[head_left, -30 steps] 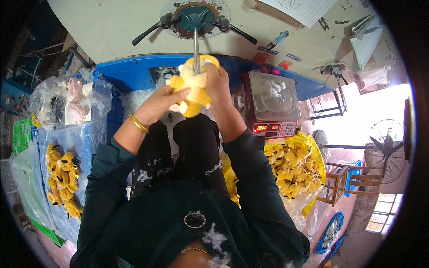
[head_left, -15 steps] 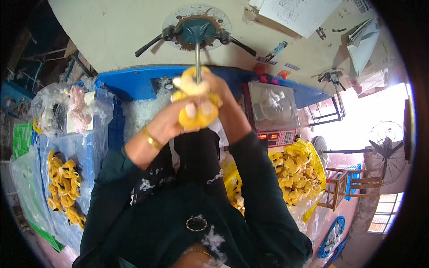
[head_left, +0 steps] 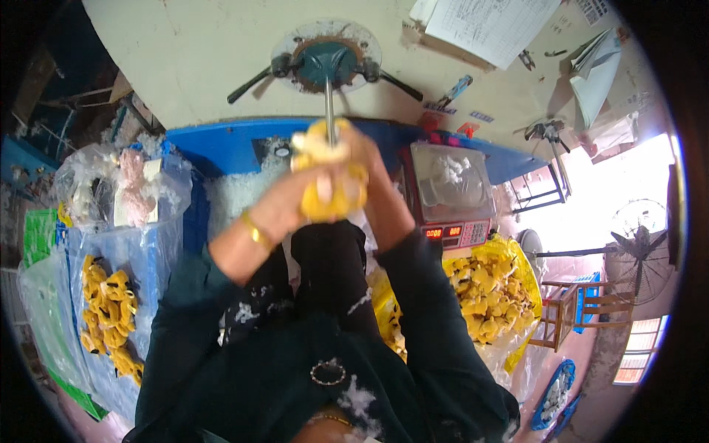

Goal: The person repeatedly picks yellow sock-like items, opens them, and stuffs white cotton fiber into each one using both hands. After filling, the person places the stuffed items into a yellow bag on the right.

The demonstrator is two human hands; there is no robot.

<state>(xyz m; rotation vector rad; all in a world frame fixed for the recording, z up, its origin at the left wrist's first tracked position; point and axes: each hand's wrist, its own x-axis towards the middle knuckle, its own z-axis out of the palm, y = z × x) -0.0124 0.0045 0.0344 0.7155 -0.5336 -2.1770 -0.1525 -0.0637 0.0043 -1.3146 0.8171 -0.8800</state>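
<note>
A small yellow plush toy (head_left: 336, 199) with cream patches is pushed onto the thin metal tube (head_left: 329, 103) of a stuffing machine (head_left: 325, 63) set in the cream panel. My left hand (head_left: 292, 196), with a gold bangle at its wrist, is wrapped round the toy's near side. From the right, my right hand (head_left: 365, 159) grips the toy close to the tube. Both hands are slightly blurred, and part of the toy is hidden under the fingers.
Several yellow plush toys (head_left: 109, 310) lie on plastic at left. A digital scale (head_left: 452, 184) stands at right, above a yellow bag (head_left: 491, 295) full of plush pieces. White stuffing (head_left: 236, 196) lies below the blue edge (head_left: 214, 144). Black handles (head_left: 399, 85) flank the tube. A fan (head_left: 639, 255) stands far right.
Both hands and the toy have shifted slightly down and to the right in the picture, still on the tube. The surroundings shift a little too, as the view moves.
</note>
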